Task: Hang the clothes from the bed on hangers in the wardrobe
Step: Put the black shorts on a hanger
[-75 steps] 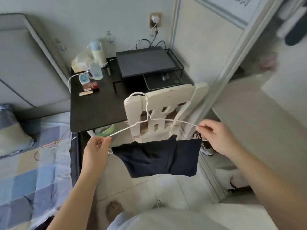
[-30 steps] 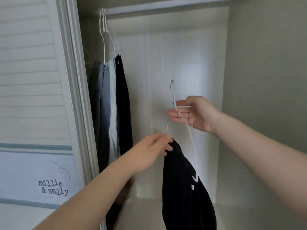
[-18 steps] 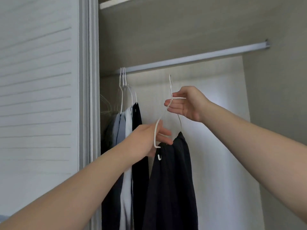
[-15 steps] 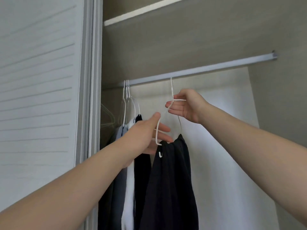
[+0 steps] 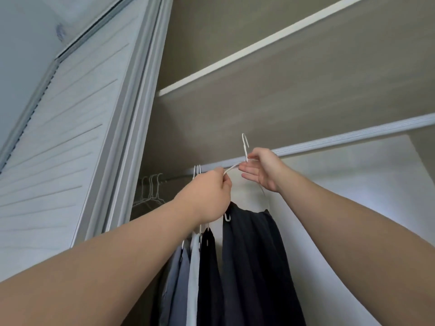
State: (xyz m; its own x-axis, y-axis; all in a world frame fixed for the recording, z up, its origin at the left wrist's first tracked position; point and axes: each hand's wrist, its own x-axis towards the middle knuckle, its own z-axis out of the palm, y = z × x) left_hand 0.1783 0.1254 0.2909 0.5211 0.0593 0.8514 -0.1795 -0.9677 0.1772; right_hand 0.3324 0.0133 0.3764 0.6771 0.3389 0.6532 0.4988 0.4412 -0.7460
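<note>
A dark navy garment (image 5: 256, 262) hangs folded over a white wire hanger (image 5: 245, 147). Both my hands hold that hanger up inside the wardrobe. My right hand (image 5: 262, 169) pinches the hanger's neck just under the hook, with the lower fingers spread. My left hand (image 5: 207, 196) grips the hanger's left shoulder wire. The hook's tip stands level with, or a little above, the pale wardrobe rail (image 5: 348, 140) and is not over it.
On the rail to the left hang a black garment (image 5: 208, 274), a white one (image 5: 194, 274) and grey-blue ones (image 5: 175, 278). Several empty white hangers (image 5: 151, 187) hang at the far left. A white shelf edge (image 5: 247, 50) runs above, and a slatted sliding door (image 5: 70, 137) is on the left.
Both hands have lifted the hanger and the dark garment higher, up to rail level. My left hand has closed on the hanger's shoulder wire. My view has tilted upward.
</note>
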